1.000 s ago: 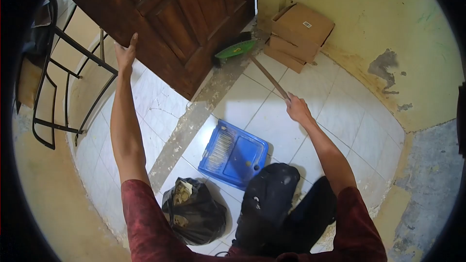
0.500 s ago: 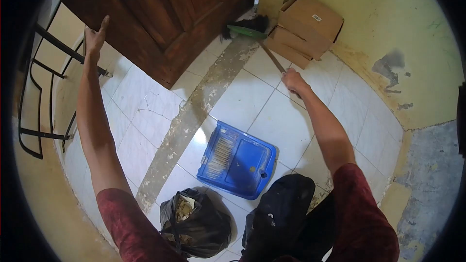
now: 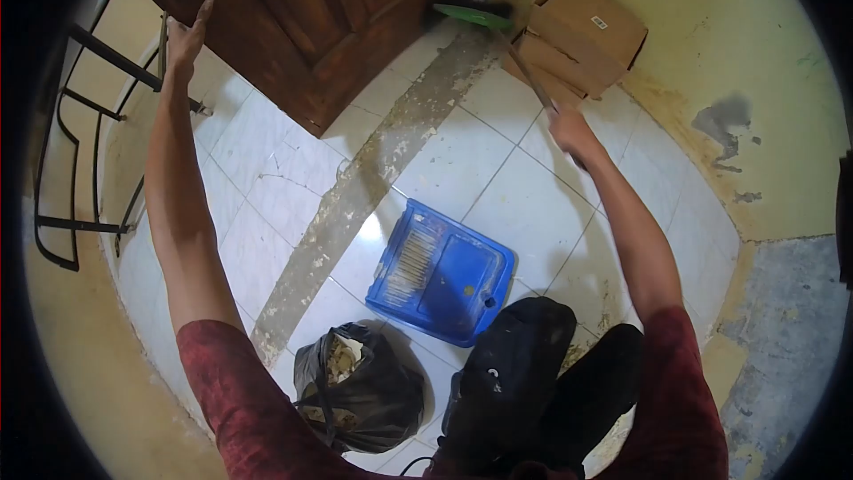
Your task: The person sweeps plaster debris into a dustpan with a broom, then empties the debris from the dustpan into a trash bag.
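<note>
Floor [image 3: 524, 204]: white tile, rough grey strip [image 3: 355, 191] across it; peeling yellow wall [image 3: 786, 116] at right.
Right hand [image 3: 573, 135]: fingers closed round broom [image 3: 473, 15] handle.
Broom head: green, at strip's far end, between door [image 3: 293, 22] and cardboard box [image 3: 588, 31].
Left hand [image 3: 184, 43]: at door edge, thumb on face; can't tell how tight.
Dustpan [image 3: 462, 280]: blue, on tile, near black bag [image 3: 378, 396].

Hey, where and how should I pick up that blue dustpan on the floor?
I'd grip the blue dustpan by its right-hand edge, beside the small hole, coming from the right and keeping clear of your dark-clad leg near that end. It lies flat, with the ridged strip along its left side, so the holed side is probably the handling end.
</note>
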Demonstrator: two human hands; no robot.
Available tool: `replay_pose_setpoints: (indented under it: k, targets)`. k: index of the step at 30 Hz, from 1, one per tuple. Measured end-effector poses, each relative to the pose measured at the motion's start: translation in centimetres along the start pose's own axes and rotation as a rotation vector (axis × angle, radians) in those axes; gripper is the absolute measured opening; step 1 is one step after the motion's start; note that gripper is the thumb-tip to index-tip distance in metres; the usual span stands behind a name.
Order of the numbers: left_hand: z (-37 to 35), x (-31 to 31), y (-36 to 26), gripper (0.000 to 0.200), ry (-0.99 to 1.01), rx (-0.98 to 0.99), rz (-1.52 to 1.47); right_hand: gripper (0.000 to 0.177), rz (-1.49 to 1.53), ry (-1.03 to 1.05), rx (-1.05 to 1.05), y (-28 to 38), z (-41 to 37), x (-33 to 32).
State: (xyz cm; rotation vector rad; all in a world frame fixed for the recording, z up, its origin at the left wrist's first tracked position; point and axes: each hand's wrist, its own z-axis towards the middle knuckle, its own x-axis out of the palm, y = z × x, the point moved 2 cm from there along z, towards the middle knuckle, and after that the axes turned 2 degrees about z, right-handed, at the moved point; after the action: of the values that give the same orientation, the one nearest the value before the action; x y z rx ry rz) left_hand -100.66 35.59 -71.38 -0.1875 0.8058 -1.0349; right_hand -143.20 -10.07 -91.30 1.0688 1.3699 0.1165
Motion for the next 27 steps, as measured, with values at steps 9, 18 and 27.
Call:
replay_pose_setpoints:
  k: [9, 18, 27]
  targets:
    - [-1.6, -0.3, -3.5, 0.065, 0.038, 0.013, -0.073, 0.028, -0.305, 0.331, 0.071, -2.5, -6.9, 2.0]
    - [-3.4, -0.2, -5.8, 0.068, 0.035, -0.067, -0.074, 0.039, -0.424, 0.262, -0.178, -5.8, -25.6, -8.7]
    - [-7.6, -0.1, -13.4, 0.067, 0.026, -0.125, -0.060, 0.028, -0.477, 0.229, -0.123, -4.0, -8.8, -1.4]
